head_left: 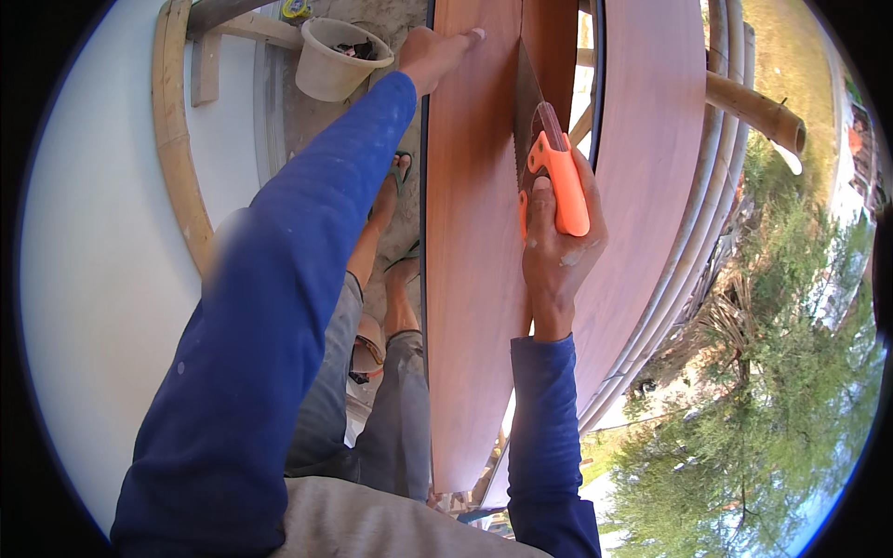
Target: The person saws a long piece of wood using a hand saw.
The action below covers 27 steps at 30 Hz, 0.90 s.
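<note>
A handsaw [563, 191] with an orange handle is gripped in my right hand [565, 265]. Its toothed blade points away from me, at a line between a long reddish wood-grain board [470, 232] and a darker brown strip [551, 42]. How deep the blade sits cannot be made out. My left hand [435, 58] holds the board's left edge farther off, one digit stretched over the top face; its other fingers are mostly hidden.
Another wood-grain panel [651, 121] lies to the right, beside several bent-looking poles [712, 209] and a bamboo end [772, 116]. On the left are a whitish bucket [339, 60], a bamboo post [177, 139] and a pale wall [93, 279]. Sandaled feet [398, 177] stand below.
</note>
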Tool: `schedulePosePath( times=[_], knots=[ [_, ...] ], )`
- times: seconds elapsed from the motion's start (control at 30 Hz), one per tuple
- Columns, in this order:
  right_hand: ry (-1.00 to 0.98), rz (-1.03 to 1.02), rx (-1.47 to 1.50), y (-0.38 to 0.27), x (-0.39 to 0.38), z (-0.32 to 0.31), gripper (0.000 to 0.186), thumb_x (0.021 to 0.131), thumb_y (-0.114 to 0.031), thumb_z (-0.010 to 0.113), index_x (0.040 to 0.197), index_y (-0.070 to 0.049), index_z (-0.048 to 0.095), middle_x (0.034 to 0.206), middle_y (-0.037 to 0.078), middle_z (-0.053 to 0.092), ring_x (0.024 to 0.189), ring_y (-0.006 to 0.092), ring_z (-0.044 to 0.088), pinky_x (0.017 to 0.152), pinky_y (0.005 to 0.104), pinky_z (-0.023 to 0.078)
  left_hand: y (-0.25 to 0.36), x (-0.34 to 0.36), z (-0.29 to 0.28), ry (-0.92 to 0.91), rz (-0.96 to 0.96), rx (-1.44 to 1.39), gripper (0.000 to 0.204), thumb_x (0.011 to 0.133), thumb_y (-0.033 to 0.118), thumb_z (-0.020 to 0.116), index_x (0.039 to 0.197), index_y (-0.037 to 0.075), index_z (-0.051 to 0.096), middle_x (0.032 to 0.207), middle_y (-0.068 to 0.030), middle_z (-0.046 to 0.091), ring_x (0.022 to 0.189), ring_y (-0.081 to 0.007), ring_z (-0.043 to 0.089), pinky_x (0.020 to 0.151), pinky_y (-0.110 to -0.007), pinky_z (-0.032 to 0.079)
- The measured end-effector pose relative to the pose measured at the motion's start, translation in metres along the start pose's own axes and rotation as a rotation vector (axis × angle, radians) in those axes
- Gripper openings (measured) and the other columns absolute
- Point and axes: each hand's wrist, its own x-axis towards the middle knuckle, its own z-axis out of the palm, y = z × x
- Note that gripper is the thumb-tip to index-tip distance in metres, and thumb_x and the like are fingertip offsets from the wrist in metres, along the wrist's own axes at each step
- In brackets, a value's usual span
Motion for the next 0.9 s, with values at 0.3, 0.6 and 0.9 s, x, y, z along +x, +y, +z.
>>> schedulePosePath(
  times=[0.3,0.6,0.9],
  knots=[
    [-0.183,0.133,0.063,-0.038,0.02,-0.018,0.038,0.101,-0.021,0.066,0.133,0.0,0.063,0.098,0.005,0.068,0.085,0.0121,0.063,0.075,0.0277,0.052,-0.042,-0.081,0.017,0.141,0.045,0.047,0.09,0.078,0.048,0.086,0.129,-0.016,0.049,0.12,-0.027,0.066,0.107,-0.0297,0.07,0.086,-0.039,0.057],
    [-0.286,0.186,0.086,-0.052,0.03,-0.02,0.046,0.101,-0.037,0.068,0.134,-0.005,0.065,0.079,-0.002,0.057,0.064,0.0046,0.05,0.056,0.0227,0.041,-0.039,-0.078,0.011,0.1,0.05,-0.021,0.078,0.078,0.044,0.087,0.118,-0.013,0.053,0.11,-0.0263,0.068,0.098,-0.032,0.071,0.083,-0.04,0.058],
    [-0.339,0.191,0.118,-0.046,0.03,-0.025,0.046,0.1,-0.04,0.069,0.13,-0.005,0.065,0.072,-0.001,0.055,0.061,0.0065,0.054,0.055,0.0244,0.043,-0.045,-0.072,0.016,0.138,0.104,-0.024,0.071,0.077,0.044,0.088,0.108,-0.012,0.057,0.103,-0.0262,0.069,0.093,-0.0319,0.071,0.079,-0.041,0.058]
  ],
)
